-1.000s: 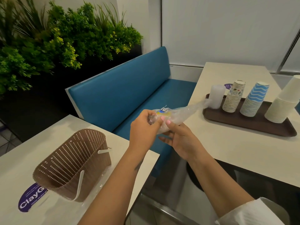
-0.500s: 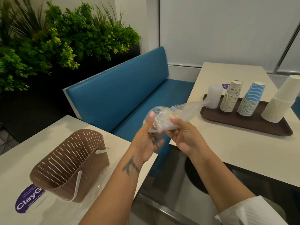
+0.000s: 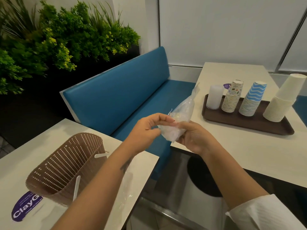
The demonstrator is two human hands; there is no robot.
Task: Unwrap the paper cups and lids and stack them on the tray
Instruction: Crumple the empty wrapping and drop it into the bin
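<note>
I see both hands together in mid-air, left hand (image 3: 146, 130) and right hand (image 3: 192, 138) pinching the crumpled clear plastic wrapper (image 3: 178, 123) between the counters (tail pointing up). The cup stacks (image 3: 249, 100) stand on the brown tray (image 3: 249, 123), right.

Purple sticker (image 3: 227, 85) half hidden behind cups; text unreadable.

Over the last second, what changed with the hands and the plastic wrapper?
Both hands kept hold of the clear plastic wrapper and bunched it: the right hand now grips a crumpled wad and the left hand pinches its edge. The loose tail, which pointed towards the tray, now sticks upward. The cup stacks, the lids and the basket stayed put.
</note>
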